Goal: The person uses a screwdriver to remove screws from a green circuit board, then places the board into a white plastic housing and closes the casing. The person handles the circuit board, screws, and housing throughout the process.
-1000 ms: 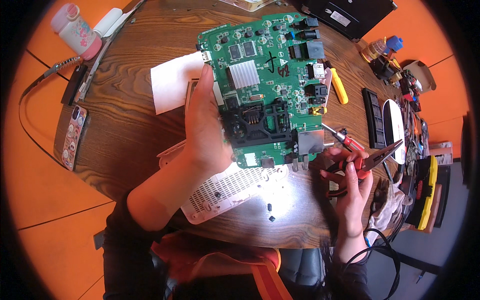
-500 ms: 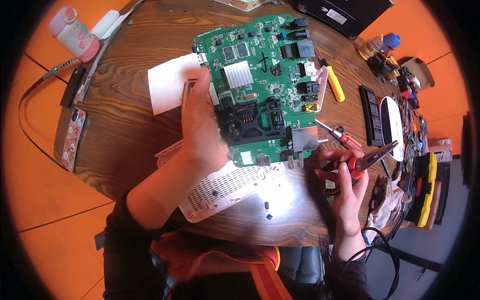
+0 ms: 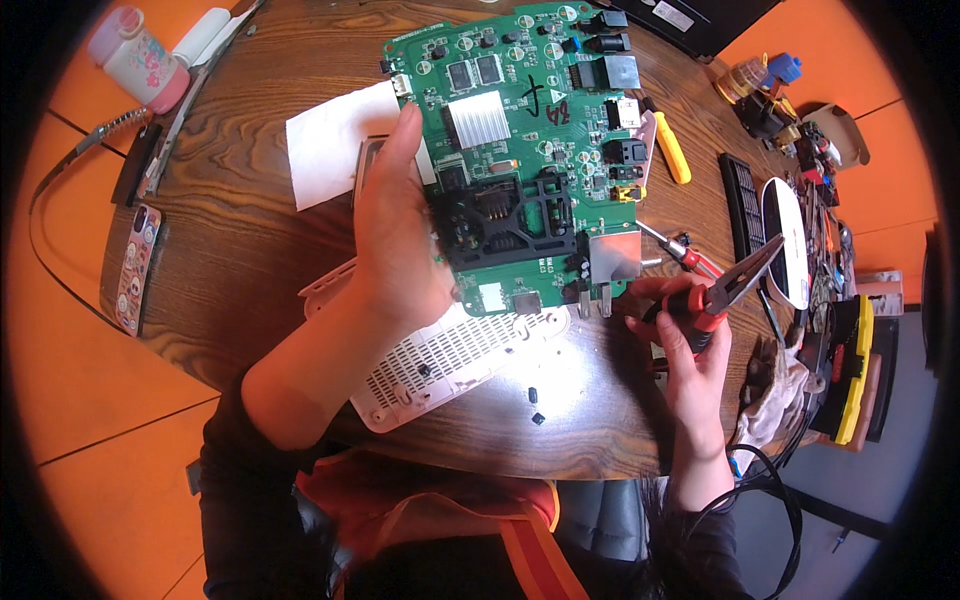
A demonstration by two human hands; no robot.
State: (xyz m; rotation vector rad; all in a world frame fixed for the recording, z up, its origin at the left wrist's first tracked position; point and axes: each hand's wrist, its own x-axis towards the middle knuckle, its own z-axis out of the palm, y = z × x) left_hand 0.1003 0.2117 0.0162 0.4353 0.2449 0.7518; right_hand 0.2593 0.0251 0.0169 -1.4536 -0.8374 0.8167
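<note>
My left hand (image 3: 395,245) is closed on the left edge of a green circuit board (image 3: 590,150), its thumb lying along the face. The board is held up above the table, with a silver heat sink (image 3: 481,119), a black card-slot frame (image 3: 500,220) and several sockets down its right edge. To the right of the board's lower corner, my right hand (image 3: 690,375) grips red-handled long-nose pliers (image 3: 745,280). Their jaws point up and to the right, apart from the board. Below the board lies a white vented casing (image 3: 430,370), partly hidden by my left arm.
Small black pieces (image 3: 537,418) lie on the wooden table (image 3: 480,445). A red screwdriver (image 3: 700,262) and a yellow-handled tool (image 3: 672,150) rest right of the board. White paper (image 3: 325,150) lies left, near a phone (image 3: 138,270) and a bottle (image 3: 140,65). Tools crowd the right side.
The pliers have turned in my right hand so the jaws point more upward. My left hand keeps hold of the circuit board. The whole view has shifted slightly.
</note>
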